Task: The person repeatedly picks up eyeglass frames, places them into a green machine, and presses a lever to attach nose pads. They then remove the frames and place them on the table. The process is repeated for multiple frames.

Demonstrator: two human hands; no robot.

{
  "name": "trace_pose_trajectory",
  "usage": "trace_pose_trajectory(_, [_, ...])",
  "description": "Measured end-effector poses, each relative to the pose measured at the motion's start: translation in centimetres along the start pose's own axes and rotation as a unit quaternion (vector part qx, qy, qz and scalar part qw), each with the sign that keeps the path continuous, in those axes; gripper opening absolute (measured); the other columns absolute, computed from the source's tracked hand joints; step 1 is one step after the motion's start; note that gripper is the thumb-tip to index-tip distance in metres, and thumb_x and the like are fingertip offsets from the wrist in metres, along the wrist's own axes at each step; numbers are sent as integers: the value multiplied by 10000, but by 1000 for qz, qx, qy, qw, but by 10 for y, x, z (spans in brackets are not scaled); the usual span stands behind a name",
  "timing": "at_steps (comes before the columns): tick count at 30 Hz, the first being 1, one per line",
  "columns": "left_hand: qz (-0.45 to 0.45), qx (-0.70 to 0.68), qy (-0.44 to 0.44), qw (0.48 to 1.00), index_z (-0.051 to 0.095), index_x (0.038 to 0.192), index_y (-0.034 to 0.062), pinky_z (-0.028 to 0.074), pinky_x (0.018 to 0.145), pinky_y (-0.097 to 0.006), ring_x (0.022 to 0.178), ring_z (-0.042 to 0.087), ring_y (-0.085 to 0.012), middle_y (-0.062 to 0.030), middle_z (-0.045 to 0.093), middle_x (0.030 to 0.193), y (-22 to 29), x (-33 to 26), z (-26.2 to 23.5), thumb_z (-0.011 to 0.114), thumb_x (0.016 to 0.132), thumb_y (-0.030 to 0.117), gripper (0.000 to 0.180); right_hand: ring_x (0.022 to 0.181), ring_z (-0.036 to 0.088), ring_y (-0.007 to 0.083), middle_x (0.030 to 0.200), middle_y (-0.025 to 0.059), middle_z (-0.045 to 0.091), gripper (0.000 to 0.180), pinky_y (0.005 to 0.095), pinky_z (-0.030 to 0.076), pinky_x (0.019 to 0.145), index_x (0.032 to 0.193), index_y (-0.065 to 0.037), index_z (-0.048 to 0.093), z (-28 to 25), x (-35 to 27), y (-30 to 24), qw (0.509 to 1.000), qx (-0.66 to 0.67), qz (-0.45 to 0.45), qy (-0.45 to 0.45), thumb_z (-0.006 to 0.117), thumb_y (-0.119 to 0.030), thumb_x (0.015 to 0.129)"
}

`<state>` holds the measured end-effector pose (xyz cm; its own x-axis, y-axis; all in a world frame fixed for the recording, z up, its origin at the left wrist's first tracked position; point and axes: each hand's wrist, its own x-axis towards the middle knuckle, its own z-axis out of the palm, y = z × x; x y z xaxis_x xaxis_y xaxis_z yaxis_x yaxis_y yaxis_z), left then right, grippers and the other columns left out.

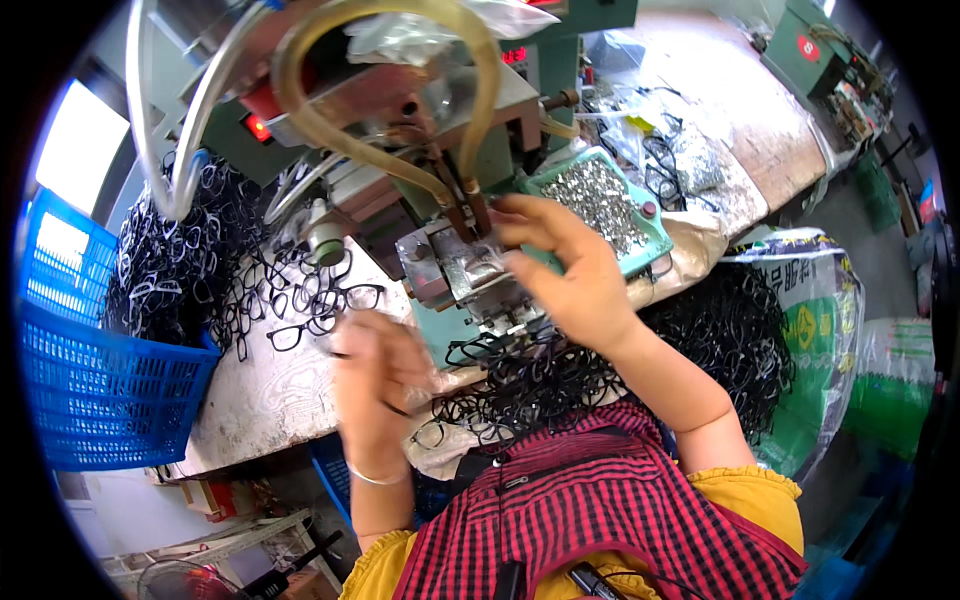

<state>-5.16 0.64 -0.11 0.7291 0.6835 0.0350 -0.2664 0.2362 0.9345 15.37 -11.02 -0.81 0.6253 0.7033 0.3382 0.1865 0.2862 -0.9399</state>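
Note:
My left hand (375,375), blurred by motion, is closed in front of the bench machine; dark thin parts of a black eyeglass frame (397,410) stick out from it. At the machine's metal fixture (465,262), my right hand (572,275) has its thumb and fingers apart, the fingertips close beside the tool head (468,212). Whether they touch the metal is blurred. To the right of the fixture stands a turquoise tray (655,245) of small shiny metal parts (592,200). Black eyeglass frames (540,385) lie heaped between my forearms.
At left, a blue basket (110,390) stands beside a tall pile of black frames (175,250), with more frames (290,300) scattered on the worn bench (270,400). A yellowish hose (285,75) loops over the machine. A printed sack (825,340) sits at right.

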Motion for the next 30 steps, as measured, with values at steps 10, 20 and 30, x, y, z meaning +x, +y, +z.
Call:
trace_pose_trajectory(10, [-321,-196,-101,921,494,997,71,581,529,-384,612,669,-313,-240,689,838,-22,17,76,373,1069,335,299,1256,552,372,1185,195,670,152,445,436,1058,886,-70,743,-100,13,104,849,-511,-96,94,764,-138,752])
trace_pose_trajectory(20, [-285,-190,-186,921,569,1085,0,613,611,-392,719,685,-245,-257,710,935,-36,17,59,390,1088,386,425,961,674,308,999,162,707,118,369,506,885,973,0,693,-103,18,105,904,-393,-101,132,646,-85,907])
trace_pose_trajectory(30, [163,304,234,909,590,1248,-36,541,856,-328,962,646,-199,-124,660,1120,-118,71,-102,756,875,101,430,984,689,196,1085,127,737,241,314,514,945,1131,49,715,-96,16,131,966,30,21,257,603,-100,977])
